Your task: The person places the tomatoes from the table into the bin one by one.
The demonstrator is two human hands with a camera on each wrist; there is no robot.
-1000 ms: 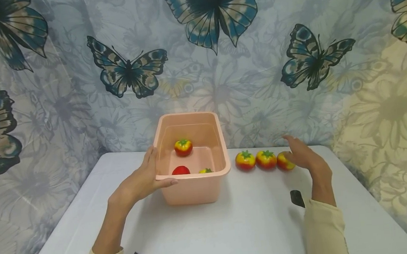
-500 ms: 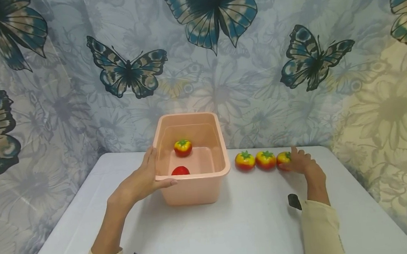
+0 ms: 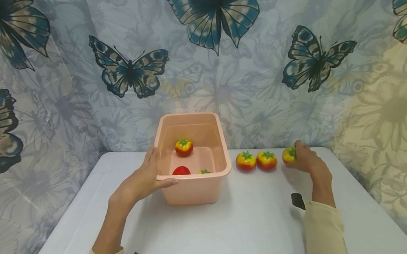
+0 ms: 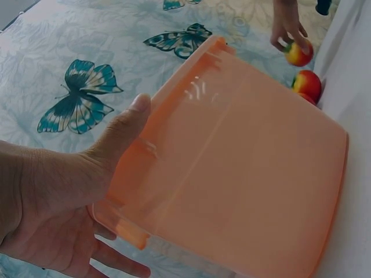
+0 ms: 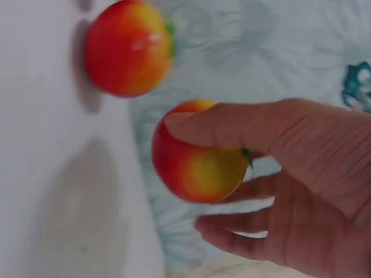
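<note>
My left hand (image 3: pixel 139 180) grips the near left corner of a peach plastic bin (image 3: pixel 194 189), thumb along the front wall and fingers at the left side. In the left wrist view the thumb (image 4: pixel 124 127) lies on the bin's outer wall. At the table's far right, my right hand (image 3: pixel 306 158) pinches a red-and-yellow fruit with a green leafy top (image 3: pixel 289 155). The right wrist view shows the thumb over this held fruit (image 5: pixel 191 174), lifted off the table above its shadow. Two like fruits (image 3: pixel 246 161) (image 3: pixel 266 160) stand between bin and right hand.
Inside the bin sit a red-and-yellow fruit (image 3: pixel 184 148), a red one (image 3: pixel 181 170) and one with just its green top (image 3: pixel 204 171) above the front rim. A white table (image 3: pixel 254 226) meets butterfly-print cloth (image 3: pixel 221 85) at the back.
My right hand has closed round the rightmost fruit and moved it a little right, away from the other two, and up. My left hand and the bin have stayed put.
</note>
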